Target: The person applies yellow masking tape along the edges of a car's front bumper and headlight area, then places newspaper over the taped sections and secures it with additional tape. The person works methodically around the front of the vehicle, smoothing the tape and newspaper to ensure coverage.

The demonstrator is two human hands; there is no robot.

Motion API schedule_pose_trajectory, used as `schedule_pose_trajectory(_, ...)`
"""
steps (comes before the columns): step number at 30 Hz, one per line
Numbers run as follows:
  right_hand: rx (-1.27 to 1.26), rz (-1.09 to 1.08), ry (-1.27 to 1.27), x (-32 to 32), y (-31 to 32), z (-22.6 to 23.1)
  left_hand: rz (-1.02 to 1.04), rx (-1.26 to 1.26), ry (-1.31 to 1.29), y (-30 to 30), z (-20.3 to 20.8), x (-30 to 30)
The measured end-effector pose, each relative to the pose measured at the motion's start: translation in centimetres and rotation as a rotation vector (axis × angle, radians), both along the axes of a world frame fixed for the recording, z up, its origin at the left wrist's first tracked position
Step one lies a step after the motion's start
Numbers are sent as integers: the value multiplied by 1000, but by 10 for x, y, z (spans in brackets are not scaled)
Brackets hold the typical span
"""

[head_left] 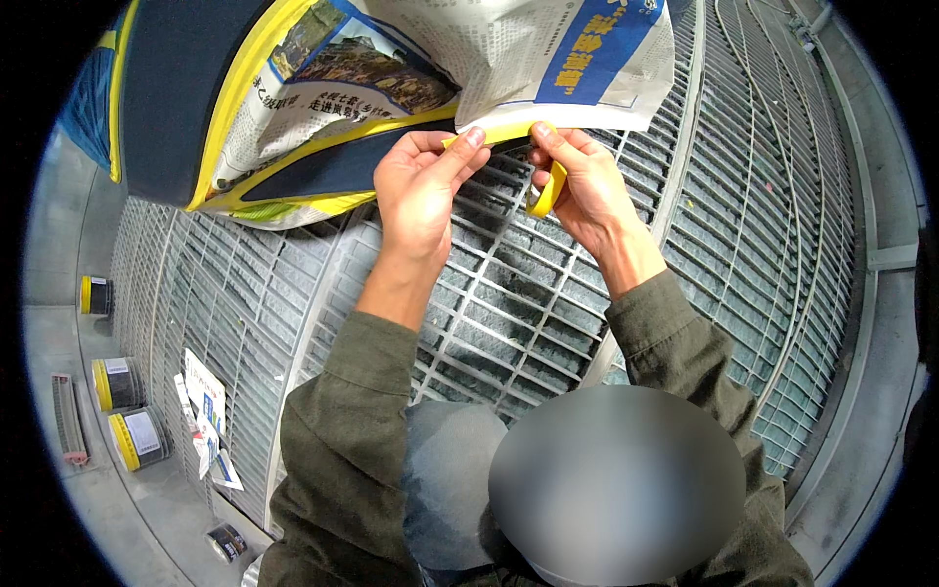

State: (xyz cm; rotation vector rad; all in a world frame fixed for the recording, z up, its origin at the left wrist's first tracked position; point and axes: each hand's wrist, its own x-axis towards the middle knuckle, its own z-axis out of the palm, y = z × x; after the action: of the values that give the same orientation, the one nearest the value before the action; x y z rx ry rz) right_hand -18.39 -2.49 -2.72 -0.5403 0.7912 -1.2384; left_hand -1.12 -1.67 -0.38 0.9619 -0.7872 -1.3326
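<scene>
A strip of yellow masking tape (504, 132) stretches between my two hands along the lower edge of a newspaper sheet (499, 73). My left hand (419, 191) is closed, thumb and fingers pinching the strip's left end at the paper's edge. At the other end, my right hand (592, 186) pinches the tape, and a yellow loop of it shows below the fingers; whether that is the roll I cannot tell. Just beyond my hands is a dark blue curved panel (176, 98), bordered with yellow tape and partly covered by more newspaper.
Beneath my hands runs a metal floor grating (489, 293) over a grey rough layer. On the left ledge stand several tins with yellow rims, one a dark tin (142, 435). Torn paper scraps (207, 411) lie on the grating's left side. Thin cables (782, 196) run along the right.
</scene>
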Motion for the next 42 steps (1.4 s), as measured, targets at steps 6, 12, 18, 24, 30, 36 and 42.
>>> schedule_pose_trajectory(6, -40, -111, 75, 10, 5, 5, 106, -36, -235, -2, 2, -5)
schedule_pose_trajectory(12, -90, -158, 122, 19, 7, 6, 21, -35, -117, -3, 2, -3)
schedule_pose_trajectory(18, -123, -182, -18, 17, 7, 7, -63, -11, 21, -5, 3, 1)
schedule_pose_trajectory(24, -84, -100, 20, 24, 9, 14, -103, -44, 7, -5, 0, 2)
schedule_pose_trajectory(30, -142, -148, 86, 23, 1, 13, 84, -103, -284, -6, 6, 0)
schedule_pose_trajectory(36, -117, -249, 353, 25, 1, 24, 260, -184, -566, -9, 9, 3)
schedule_pose_trajectory(42, -130, -432, 730, 33, -15, 22, 428, -310, -883, -11, 14, -1)
